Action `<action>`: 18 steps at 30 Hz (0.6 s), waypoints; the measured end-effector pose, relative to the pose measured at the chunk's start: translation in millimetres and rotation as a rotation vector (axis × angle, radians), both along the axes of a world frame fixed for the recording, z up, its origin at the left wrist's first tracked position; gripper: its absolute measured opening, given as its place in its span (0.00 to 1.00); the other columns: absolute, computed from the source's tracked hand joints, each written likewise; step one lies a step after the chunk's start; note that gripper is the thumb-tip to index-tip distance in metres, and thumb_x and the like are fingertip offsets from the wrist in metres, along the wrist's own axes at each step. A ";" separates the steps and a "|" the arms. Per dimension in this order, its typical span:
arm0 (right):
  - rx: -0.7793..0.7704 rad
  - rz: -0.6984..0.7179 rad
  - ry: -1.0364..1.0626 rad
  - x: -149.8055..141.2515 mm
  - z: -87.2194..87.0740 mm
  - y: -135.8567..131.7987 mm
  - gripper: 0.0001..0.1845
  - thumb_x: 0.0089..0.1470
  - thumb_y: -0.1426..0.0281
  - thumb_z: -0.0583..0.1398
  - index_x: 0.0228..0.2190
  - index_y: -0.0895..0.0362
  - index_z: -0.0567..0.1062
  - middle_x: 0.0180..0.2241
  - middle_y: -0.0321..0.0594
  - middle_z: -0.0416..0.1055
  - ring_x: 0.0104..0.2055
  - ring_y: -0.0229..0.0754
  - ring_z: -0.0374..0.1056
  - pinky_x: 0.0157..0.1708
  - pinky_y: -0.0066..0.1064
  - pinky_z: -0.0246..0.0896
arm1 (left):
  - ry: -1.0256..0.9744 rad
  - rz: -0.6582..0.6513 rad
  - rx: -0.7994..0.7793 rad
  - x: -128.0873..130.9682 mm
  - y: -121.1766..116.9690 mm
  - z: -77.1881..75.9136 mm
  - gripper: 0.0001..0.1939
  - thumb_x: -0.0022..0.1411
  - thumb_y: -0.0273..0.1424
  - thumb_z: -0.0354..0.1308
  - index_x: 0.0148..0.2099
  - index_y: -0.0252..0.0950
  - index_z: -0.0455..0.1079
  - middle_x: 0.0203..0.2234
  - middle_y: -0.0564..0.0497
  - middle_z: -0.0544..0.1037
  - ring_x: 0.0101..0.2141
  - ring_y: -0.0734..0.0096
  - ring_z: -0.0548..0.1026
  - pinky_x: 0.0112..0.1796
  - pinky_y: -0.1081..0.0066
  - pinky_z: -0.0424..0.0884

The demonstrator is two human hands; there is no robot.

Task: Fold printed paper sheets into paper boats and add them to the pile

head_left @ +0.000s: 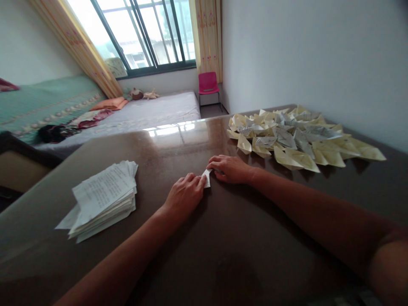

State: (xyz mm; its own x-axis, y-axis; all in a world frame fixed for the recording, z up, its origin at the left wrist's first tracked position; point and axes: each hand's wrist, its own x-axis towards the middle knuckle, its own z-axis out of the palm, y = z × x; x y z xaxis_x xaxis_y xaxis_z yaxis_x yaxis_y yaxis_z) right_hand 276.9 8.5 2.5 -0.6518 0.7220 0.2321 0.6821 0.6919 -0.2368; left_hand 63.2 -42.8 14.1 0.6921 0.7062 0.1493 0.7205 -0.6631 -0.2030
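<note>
A small folded piece of white paper [207, 180] lies on the brown table between my two hands. My left hand [188, 190] is closed on its left edge, with the fingers bent and pressed together. From the right, my right hand [230, 168] has its fingertips on the paper's upper end. Parts of the paper are hidden under the fingers of both hands. On the left lies a stack of printed paper sheets [103, 193], unevenly piled. At the far right, many folded paper boats [287, 136], cream and white, stand packed together in rows.
The glossy brown table [178, 263] reaches toward a bed [168, 106] at the back. A pink chair [208, 83] stands by the curtain [209, 38]. The white wall [306, 55] runs along the table's right side. A dark chair back [25, 157] is at the left.
</note>
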 end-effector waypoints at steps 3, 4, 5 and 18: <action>-0.024 0.029 0.073 2.5 -4.4 4.4 0.16 0.52 0.70 0.59 0.45 0.52 0.75 0.48 0.40 0.71 0.49 0.44 0.65 0.43 0.32 0.59 | -0.133 0.061 -0.040 -5.6 4.8 1.3 0.13 0.66 0.31 0.47 0.49 0.40 0.69 0.35 0.49 0.77 0.42 0.62 0.71 0.38 0.68 0.67; -0.039 0.035 0.104 2.8 -6.3 6.2 0.15 0.52 0.69 0.60 0.43 0.51 0.75 0.47 0.39 0.71 0.48 0.44 0.66 0.43 0.32 0.59 | -0.186 0.089 -0.059 -8.2 7.0 1.1 0.13 0.67 0.32 0.46 0.49 0.41 0.69 0.34 0.50 0.78 0.42 0.64 0.71 0.36 0.70 0.66; -0.056 0.040 0.139 2.8 -8.5 7.9 0.13 0.52 0.68 0.60 0.41 0.51 0.76 0.46 0.38 0.72 0.47 0.43 0.66 0.43 0.31 0.59 | -0.232 0.118 -0.077 -10.6 9.2 0.7 0.13 0.67 0.33 0.46 0.48 0.42 0.70 0.34 0.50 0.77 0.40 0.65 0.72 0.35 0.71 0.65; -0.235 -0.078 0.573 -8.8 -14.5 8.3 0.05 0.51 0.69 0.62 0.30 0.58 0.77 0.27 0.35 0.74 0.29 0.33 0.67 0.31 0.23 0.58 | -0.903 0.286 -0.665 -22.6 29.4 -5.2 0.16 0.57 0.40 0.50 0.28 0.32 0.68 0.18 0.56 0.66 0.19 0.78 0.60 0.22 0.77 0.55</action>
State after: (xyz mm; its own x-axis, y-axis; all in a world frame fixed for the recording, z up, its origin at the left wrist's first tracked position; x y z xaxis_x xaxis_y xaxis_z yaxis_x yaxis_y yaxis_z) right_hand 268.2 16.8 -11.9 -0.4145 0.8365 0.3583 0.4479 0.5303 -0.7198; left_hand 40.6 -13.4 8.9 0.3252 0.9444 0.0483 0.5665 -0.2354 0.7897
